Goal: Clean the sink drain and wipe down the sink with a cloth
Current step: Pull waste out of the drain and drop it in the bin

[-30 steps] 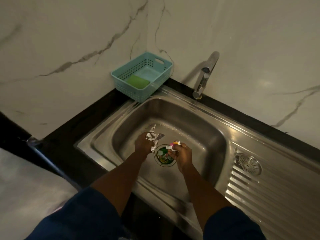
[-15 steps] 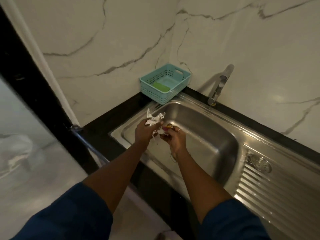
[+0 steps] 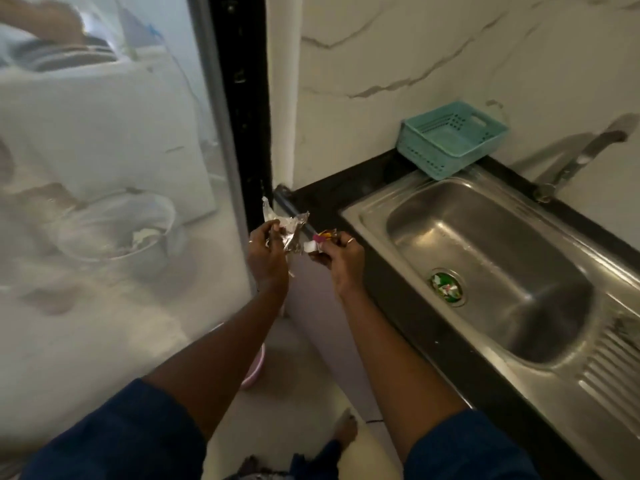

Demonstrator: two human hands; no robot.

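at the far left stands a hazy glass panel [image 3: 104, 168], with a round basin [image 3: 114, 230] showing dimly through it. a black frame [image 3: 247, 98] edges the panel on its right. low on the floor just right of the glass, a pink rim [image 3: 256, 368] peeks out behind the left forearm.

the left hand [image 3: 268, 258] is held up in front of the frame, off the counter, fingers curled. it pinches a crumpled silver foil wrapper [image 3: 287, 233] that sticks up above the fingertips. just beside it, the right hand [image 3: 343, 261] is also curled. it pinches a white scrap [image 3: 310, 246] and a coloured wrapper scrap [image 3: 327, 234] in red and yellow; any print on it is too small to read. both forearms come out of dark blue sleeves [image 3: 121, 434].

right of the hands, the black counter [image 3: 346, 192] carries the steel sink [image 3: 367, 216]. the sink drain [image 3: 446, 287] sits in the bottom of the bowl, well apart from both hands, with green and white bits lying in it; if they carry lettering, it cannot be made out. behind the bowl, a teal slotted basket [image 3: 450, 140] stands against the marble wall [image 3: 398, 64], its front edge over the sink rim. further right, the tap [image 3: 581, 157] leans up from the counter. the ribbed draining board [image 3: 616, 375] runs off the right edge.
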